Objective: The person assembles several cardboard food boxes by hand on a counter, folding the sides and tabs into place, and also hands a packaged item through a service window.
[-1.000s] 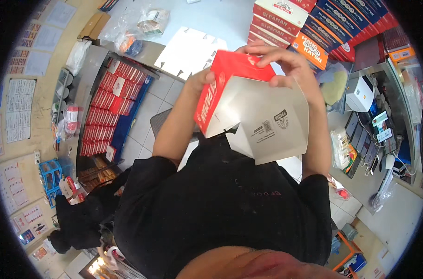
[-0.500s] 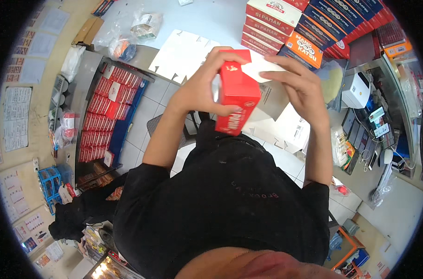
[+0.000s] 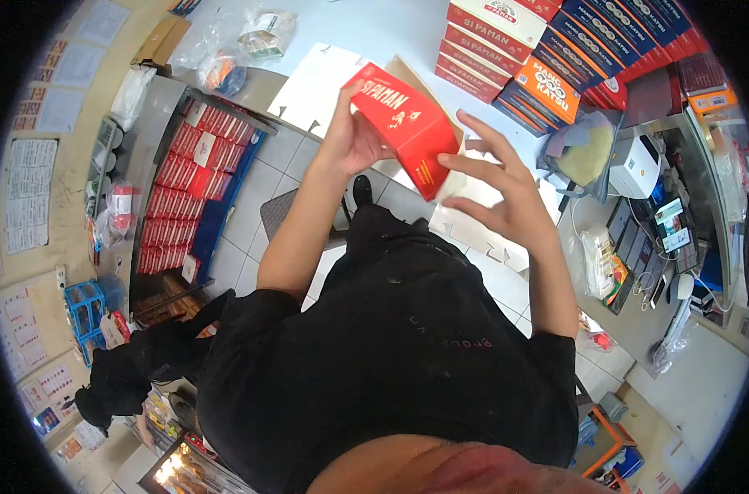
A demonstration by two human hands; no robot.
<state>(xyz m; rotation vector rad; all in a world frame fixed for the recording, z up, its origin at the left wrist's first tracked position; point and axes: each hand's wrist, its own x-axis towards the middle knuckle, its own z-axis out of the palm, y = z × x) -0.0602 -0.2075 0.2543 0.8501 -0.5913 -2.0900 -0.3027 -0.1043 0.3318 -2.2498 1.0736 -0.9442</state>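
Note:
A red cardboard box [image 3: 401, 107] with white print is held up in front of my chest, tilted, with a pale inner edge showing along its far side. My left hand [image 3: 354, 136] grips its left end, thumb and fingers on either side of the card. At the right end my right hand [image 3: 502, 185] has its fingers spread, one fingertip at or very near the box's edge; contact is hard to tell. Beneath lie flat white cardboard blanks, one sheet [image 3: 321, 86] to the left and another [image 3: 494, 235] partly under my right hand.
Stacked red boxes [image 3: 477, 62] and dark blue boxes [image 3: 593, 49] stand at the back right, near a white printer [image 3: 635, 167]. Clear plastic bags [image 3: 220, 74] lie at the back left. A shelf of red packs [image 3: 189, 193] is on the left, with a dark stool [image 3: 288, 218] beside it.
The box has turned so a broad red printed face shows, and it has swung up and left. My right hand has come off the white flap and dropped lower, its fingers spreading.

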